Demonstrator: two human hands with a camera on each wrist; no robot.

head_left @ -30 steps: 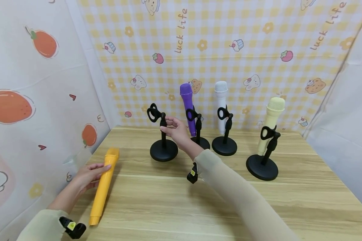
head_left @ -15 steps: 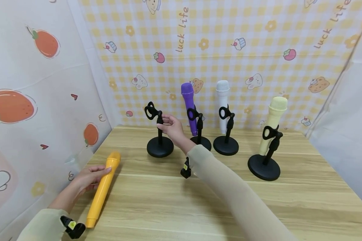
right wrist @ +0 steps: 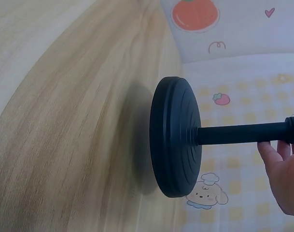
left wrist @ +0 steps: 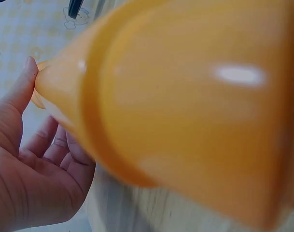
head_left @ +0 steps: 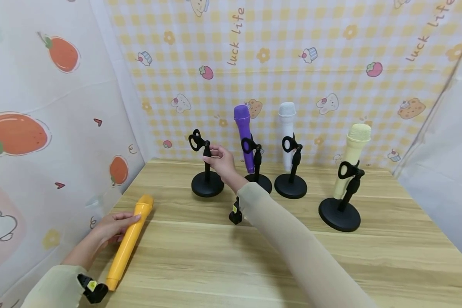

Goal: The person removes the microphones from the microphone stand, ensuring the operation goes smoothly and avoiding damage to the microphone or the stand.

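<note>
1. Lettering (head_left: 236, 36) on the yellow-checked backdrop (head_left: 292, 25) reads "luck life", once behind the middle of the desk (head_left: 200, 256) and again toward the right.
2. The left hand (head_left: 113, 226) grips the orange microphone (head_left: 127, 248) near its head, thumb on top and fingers beneath. The microphone slants over the left part of the desk, head end farther from the person; whether it touches the wood, I cannot tell.
3. The right hand (head_left: 223, 164) pinches the pole of the leftmost black stand (head_left: 208, 185), which is upright, its clip above the fingers and its round base below.
4. Right of that stand, three more black stands (head_left: 291, 186) hold a purple microphone (head_left: 245, 128), a white microphone (head_left: 287, 124) and a pale yellow microphone (head_left: 354, 143), heads up; the pale yellow one is nearest the person.
5. Each wrist carries a black camera (head_left: 96, 295) with a yellow label (head_left: 92, 285), its marks too small to read.
</note>
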